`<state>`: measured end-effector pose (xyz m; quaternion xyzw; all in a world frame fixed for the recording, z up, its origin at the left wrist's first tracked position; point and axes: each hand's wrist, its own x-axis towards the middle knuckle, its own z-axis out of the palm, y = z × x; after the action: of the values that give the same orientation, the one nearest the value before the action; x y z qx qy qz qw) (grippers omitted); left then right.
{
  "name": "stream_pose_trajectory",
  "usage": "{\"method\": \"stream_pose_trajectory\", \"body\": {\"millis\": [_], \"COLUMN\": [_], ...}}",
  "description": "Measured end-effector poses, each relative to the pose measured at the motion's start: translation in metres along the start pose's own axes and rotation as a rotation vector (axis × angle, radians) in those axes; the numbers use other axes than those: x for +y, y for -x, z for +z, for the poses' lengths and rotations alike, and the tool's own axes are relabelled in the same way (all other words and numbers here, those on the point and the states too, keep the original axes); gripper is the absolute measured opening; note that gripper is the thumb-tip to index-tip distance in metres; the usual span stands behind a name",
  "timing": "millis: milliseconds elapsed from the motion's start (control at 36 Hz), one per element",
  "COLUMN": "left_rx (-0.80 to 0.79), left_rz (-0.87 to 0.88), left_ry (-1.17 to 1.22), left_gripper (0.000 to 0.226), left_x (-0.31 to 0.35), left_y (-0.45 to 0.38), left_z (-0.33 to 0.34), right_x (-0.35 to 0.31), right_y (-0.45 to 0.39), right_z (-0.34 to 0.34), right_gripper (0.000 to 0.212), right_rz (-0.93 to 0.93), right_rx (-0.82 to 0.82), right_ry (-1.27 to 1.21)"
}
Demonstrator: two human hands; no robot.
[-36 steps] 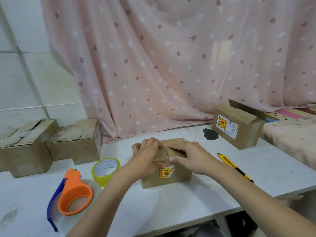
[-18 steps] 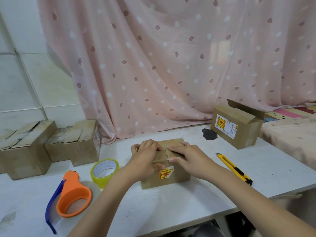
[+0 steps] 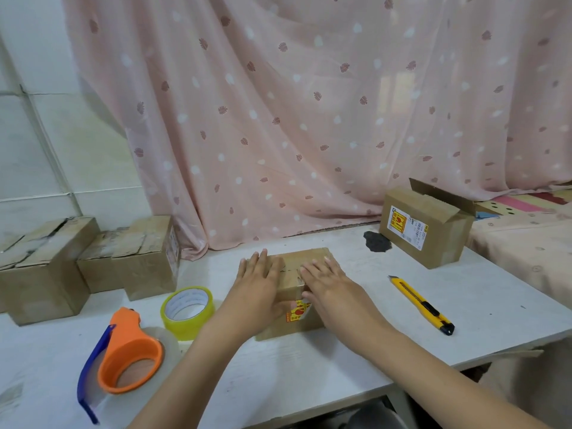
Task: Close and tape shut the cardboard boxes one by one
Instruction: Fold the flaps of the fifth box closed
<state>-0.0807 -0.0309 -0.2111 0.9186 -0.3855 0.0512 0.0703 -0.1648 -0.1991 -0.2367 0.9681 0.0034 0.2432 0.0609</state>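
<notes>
Presently, both hands lie flat, fingers straight and close together, on top of the small brown cardboard box with the red-and-yellow sticker (image 3: 295, 292). The left hand (image 3: 258, 281) covers the left part of the lid, its fingertips reaching the far left corner. The right hand (image 3: 325, 281) covers the right part, with the thumb hooked over the near top edge just above the sticker. Neither hand grips anything; both press palm-down on the closed flaps. A narrow strip of lid shows between them.

The box sits on the white bench (image 3: 356, 351), near its middle, directly in front of the person. Left of it, apart from the box, stands a yellow roll of tape (image 3: 187, 311); nearer the front edge lies an orange and blue tape dispenser holding clear tape (image 3: 123, 357). A yellow and black utility knife (image 3: 421, 305) lies to the right, well apart from the right hand. Further right at the back stands a brown labelled cardboard box with one flap raised (image 3: 424, 224). Two worn brown cardboard boxes (image 3: 93, 261) sit at the far left.
</notes>
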Motion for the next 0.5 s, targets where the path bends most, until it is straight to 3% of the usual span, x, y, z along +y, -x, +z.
{"method": "stream_pose_trajectory", "body": {"millis": [111,194,278,333,417,500], "left_rx": [0.010,-0.001,-0.002,-0.002,-0.002,-0.009], "left_rz": [0.003,0.001,0.003,0.005,0.009,0.012], "left_ry": [0.014,0.001,-0.006,-0.014,-0.030,-0.033], "left_gripper": [0.091,0.090,0.090,0.091,0.091,0.091], "left_x": [-0.001,-0.001,-0.002,-0.003,-0.004,-0.004], "left_y": [-0.001,-0.001,-0.002,-0.002,-0.002,-0.001], "left_z": [0.002,0.002,0.003,0.003,0.003,0.002], "right_x": [-0.006,-0.010,-0.013,-0.013,-0.008,-0.002], "right_y": [0.006,0.006,0.004,0.004,0.002,0.004], "right_z": [0.000,-0.001,-0.015,-0.023,-0.034,-0.045], "right_gripper": [0.050,0.046,0.034,0.027,0.037,0.038], "right_rz": [0.015,-0.061,-0.022,-0.003,0.028,0.064], "right_rx": [0.062,0.088,0.065,0.017,-0.147,-0.158], "right_ry": [0.015,-0.009,-0.042,-0.097,-0.161,-0.165]}}
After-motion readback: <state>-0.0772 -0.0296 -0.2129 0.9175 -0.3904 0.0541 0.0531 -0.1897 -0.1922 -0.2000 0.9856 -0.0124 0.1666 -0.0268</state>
